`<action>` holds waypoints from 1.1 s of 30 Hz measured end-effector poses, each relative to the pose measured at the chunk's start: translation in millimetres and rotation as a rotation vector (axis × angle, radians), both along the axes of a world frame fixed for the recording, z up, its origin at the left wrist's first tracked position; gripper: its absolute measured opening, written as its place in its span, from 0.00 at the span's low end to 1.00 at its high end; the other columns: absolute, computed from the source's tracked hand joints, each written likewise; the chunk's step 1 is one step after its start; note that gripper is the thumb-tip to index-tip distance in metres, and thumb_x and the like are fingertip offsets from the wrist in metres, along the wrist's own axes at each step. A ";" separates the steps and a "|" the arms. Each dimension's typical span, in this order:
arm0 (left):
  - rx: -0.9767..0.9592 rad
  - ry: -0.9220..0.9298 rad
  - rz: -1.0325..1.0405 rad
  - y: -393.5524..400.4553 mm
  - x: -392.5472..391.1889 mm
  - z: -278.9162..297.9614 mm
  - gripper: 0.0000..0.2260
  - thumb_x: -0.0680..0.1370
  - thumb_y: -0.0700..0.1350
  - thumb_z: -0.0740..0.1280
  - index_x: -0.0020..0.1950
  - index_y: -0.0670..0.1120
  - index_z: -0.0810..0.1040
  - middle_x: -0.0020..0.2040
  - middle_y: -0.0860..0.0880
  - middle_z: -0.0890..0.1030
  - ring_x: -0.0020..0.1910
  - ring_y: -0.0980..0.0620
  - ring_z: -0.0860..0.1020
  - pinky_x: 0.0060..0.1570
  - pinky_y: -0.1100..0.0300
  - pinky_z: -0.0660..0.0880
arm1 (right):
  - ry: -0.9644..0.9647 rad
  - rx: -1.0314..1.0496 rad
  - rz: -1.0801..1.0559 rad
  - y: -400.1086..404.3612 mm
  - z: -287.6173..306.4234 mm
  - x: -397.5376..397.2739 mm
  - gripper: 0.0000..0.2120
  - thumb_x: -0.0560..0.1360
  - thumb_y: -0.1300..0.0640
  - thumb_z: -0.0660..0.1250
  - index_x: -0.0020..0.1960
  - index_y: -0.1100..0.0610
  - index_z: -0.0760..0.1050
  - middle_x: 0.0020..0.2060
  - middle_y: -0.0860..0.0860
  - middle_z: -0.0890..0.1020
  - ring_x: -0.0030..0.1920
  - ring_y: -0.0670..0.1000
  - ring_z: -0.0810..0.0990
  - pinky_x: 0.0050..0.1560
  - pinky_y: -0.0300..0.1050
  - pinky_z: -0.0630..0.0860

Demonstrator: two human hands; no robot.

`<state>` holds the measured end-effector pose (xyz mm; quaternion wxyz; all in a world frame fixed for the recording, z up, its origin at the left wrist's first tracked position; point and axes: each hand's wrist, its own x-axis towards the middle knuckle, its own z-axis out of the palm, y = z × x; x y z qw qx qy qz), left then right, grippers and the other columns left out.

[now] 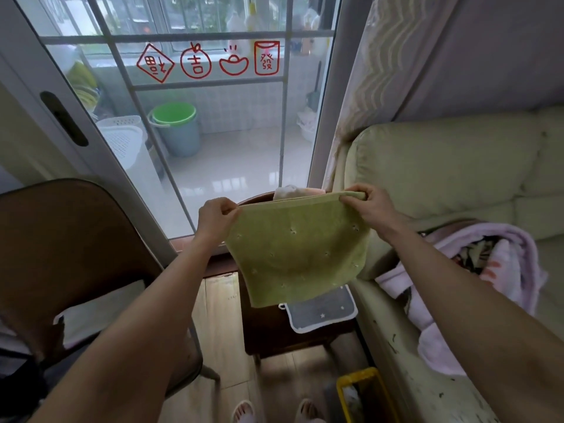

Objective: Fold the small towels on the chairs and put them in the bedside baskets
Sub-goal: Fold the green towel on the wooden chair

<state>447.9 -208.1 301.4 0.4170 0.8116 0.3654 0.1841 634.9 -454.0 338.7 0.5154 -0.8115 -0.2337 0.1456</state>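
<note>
A small green towel (297, 250) hangs in the air, stretched flat between both hands. My left hand (216, 219) pinches its upper left corner and my right hand (367, 206) pinches its upper right corner. Behind and below the towel stands a dark brown chair (274, 334). A grey towel with white trim and stars (322, 309) lies on its seat, and a pink and white towel (293, 190) lies over its backrest. A yellow basket (364, 392) sits on the floor at the bottom, beside the bed.
A second brown chair (61, 254) with a pale cloth on its seat stands at the left. A cream padded headboard and bed (442, 166) with a pink blanket (476, 288) fill the right. A sliding glass door (213, 132) is straight ahead.
</note>
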 end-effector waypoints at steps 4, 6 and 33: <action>-0.012 -0.052 -0.053 -4.0 0.1 -3.2 0.06 0.77 0.45 0.69 0.52 0.45 0.81 0.45 0.48 0.82 0.45 0.51 0.78 0.45 0.61 0.72 | -0.123 -0.024 -0.111 7.2 -17.6 -0.5 0.02 0.76 0.60 0.69 0.46 0.56 0.81 0.37 0.48 0.79 0.38 0.44 0.75 0.38 0.36 0.71; 0.022 -0.051 -0.085 -5.2 -2.3 -4.7 0.07 0.77 0.46 0.70 0.51 0.45 0.83 0.47 0.48 0.82 0.47 0.53 0.77 0.46 0.64 0.71 | -0.094 -0.002 -0.131 11.2 -24.5 -3.5 0.03 0.76 0.58 0.69 0.47 0.57 0.81 0.39 0.49 0.79 0.41 0.46 0.75 0.38 0.35 0.70; -0.001 0.459 -0.276 -23.5 -11.8 -129.7 0.14 0.76 0.56 0.68 0.37 0.49 0.75 0.36 0.50 0.77 0.36 0.53 0.75 0.33 0.60 0.69 | 0.044 -0.245 -0.017 9.8 -149.8 4.7 0.01 0.74 0.60 0.72 0.45 0.55 0.82 0.39 0.51 0.81 0.42 0.48 0.77 0.48 0.46 0.75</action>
